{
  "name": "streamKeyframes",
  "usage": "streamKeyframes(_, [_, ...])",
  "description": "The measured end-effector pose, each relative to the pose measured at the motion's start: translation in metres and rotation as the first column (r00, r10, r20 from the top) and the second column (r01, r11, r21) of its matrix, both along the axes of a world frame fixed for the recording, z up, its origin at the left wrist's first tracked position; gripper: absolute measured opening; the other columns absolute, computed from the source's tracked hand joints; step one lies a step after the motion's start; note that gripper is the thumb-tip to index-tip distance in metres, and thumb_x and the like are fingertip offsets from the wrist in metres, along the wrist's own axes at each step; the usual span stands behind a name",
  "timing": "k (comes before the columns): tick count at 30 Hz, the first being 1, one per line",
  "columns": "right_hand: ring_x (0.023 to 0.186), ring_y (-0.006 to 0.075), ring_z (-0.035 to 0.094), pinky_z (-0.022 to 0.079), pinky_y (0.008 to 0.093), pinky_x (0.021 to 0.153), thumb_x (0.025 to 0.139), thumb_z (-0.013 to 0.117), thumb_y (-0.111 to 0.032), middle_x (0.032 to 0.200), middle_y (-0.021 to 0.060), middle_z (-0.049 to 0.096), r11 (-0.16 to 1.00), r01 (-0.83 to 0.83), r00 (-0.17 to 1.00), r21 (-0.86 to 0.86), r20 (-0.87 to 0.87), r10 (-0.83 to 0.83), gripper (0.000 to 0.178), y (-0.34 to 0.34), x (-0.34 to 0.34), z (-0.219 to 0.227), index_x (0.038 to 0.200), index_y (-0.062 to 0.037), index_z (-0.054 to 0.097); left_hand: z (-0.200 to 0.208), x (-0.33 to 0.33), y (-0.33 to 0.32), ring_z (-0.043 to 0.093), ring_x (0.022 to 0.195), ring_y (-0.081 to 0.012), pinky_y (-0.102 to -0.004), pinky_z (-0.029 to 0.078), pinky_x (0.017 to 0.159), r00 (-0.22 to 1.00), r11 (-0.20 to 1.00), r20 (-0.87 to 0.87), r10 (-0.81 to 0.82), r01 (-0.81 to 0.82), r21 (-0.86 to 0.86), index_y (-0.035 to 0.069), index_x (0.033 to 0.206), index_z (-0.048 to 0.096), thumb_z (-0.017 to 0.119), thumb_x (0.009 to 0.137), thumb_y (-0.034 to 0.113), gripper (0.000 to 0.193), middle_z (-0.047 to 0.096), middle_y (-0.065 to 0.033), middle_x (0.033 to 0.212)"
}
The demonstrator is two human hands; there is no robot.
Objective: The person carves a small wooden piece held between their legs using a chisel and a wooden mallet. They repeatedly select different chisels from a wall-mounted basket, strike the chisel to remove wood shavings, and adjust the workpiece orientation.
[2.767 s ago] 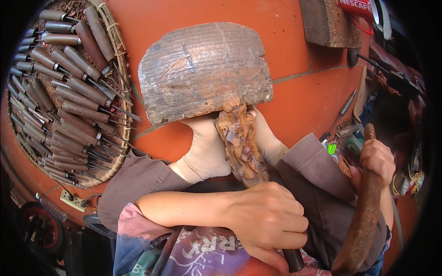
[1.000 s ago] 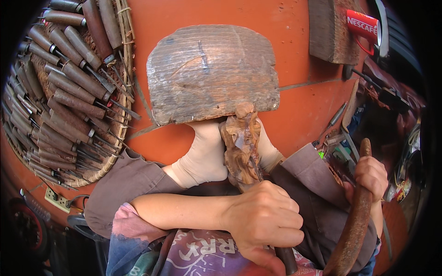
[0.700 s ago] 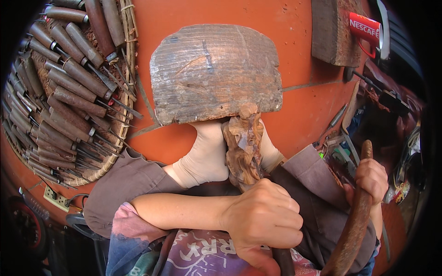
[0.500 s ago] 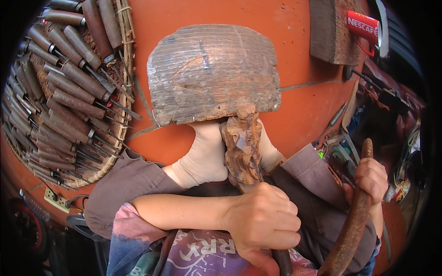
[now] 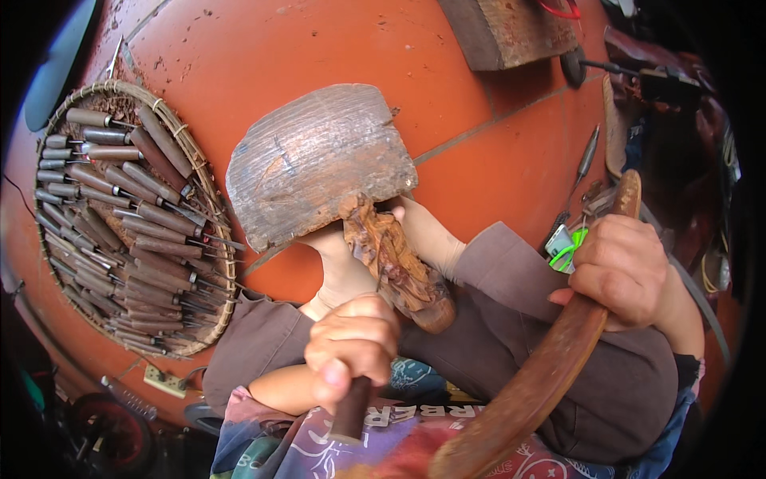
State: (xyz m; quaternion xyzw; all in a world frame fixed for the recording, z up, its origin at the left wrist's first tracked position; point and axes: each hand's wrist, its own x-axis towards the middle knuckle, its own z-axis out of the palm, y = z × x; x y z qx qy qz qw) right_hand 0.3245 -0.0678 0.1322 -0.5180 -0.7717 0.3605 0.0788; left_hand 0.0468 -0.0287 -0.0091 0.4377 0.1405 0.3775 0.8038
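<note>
Between my two socked feet [image 5: 431, 239] lies a brown wood carving [image 5: 391, 259], its far end against a worn grey wooden block [image 5: 319, 164]. My left hand [image 5: 355, 343] is wrapped round the dark handle [image 5: 351, 411] of a chisel, just left of the carving's near end. The handle's butt points toward me; the blade is thin and its tip, near the carving, is hard to make out. At the right, my right hand [image 5: 622, 271] grips a curved wooden club [image 5: 542, 383] near its far end. The club's thick end hangs over my lap.
To the left stands a round wicker basket [image 5: 163, 108] full of wooden-handled chisels. A power strip [image 5: 163, 382] lies near it. Another wooden block [image 5: 511, 36] sits at the far right on the orange tiled floor [image 5: 295, 40]. Beyond my right knee is a thin dark-handled tool [image 5: 589, 152].
My view has turned, so the basket shows more fully. My left hand has moved left with the chisel, uncovering the carving's near end. The club has come closer to my view.
</note>
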Motion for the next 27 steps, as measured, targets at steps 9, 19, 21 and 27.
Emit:
streamKeyframes(9, [0.064, 0.025, 0.055, 0.045, 0.0349, 0.053, 0.07, 0.064, -0.011, 0.081, 0.0089, 0.057, 0.992, -0.026, 0.997, 0.126, -0.064, 0.034, 0.03, -0.027, 0.003, -0.008, 0.098, -0.0013, 0.064, 0.004, -0.002, -0.009, 0.048, 0.051, -0.023, -0.037, 0.038, 0.054, 0.997, 0.997, -0.046, -0.061, 0.059, -0.046, 0.007, 0.057, 0.05, 0.03, 0.103, 0.04, 0.06, 0.051, -0.0055, 0.054])
streamKeyframes(19, [0.058, 0.0193, 0.049, 0.041, 0.0312, 0.049, 0.074, 0.061, -0.015, 0.075, 0.0031, 0.049, 0.998, 0.03, 0.992, 0.062, 0.124, -0.037, 0.019, 0.011, -0.019, 0.034, 0.092, -0.0079, 0.063, 0.006, 0.007, -0.022, 0.046, 0.046, -0.0229, -0.0353, 0.035, 0.049, 0.995, 1.0, -0.097, -0.03, 0.029, -0.009, 0.005, 0.056, 0.05, 0.031, 0.101, 0.036, 0.058, 0.049, -0.0076, 0.052])
streamKeyframes(21, [0.058, 0.018, 0.049, 0.04, 0.03, 0.048, 0.075, 0.062, -0.014, 0.076, 0.0027, 0.049, 0.969, 0.197, 0.976, 0.148, 0.063, -0.208, 0.017, -0.003, -0.029, 0.034, 0.091, -0.0088, 0.063, 0.009, 0.004, -0.02, 0.047, 0.048, -0.0214, -0.0338, 0.036, 0.051, 0.994, 1.0, -0.103, -0.02, 0.021, 0.014, 0.006, 0.056, 0.051, 0.036, 0.098, 0.032, 0.052, 0.05, -0.0068, 0.054])
streamKeyframes(27, [0.058, 0.0159, 0.05, 0.039, 0.0277, 0.047, 0.076, 0.065, -0.01, 0.077, 0.002, 0.05, 0.912, -0.036, 0.955, 0.409, 0.284, -0.089, 0.015, -0.02, -0.021, 0.019, 0.091, -0.0095, 0.063, 0.002, 0.001, -0.022, 0.051, 0.059, -0.0129, -0.0276, 0.043, 0.064, 0.999, 0.999, -0.035, -0.04, 0.04, -0.008, 0.012, 0.058, 0.052, 0.059, 0.086, 0.021, 0.03, 0.054, -0.0008, 0.064])
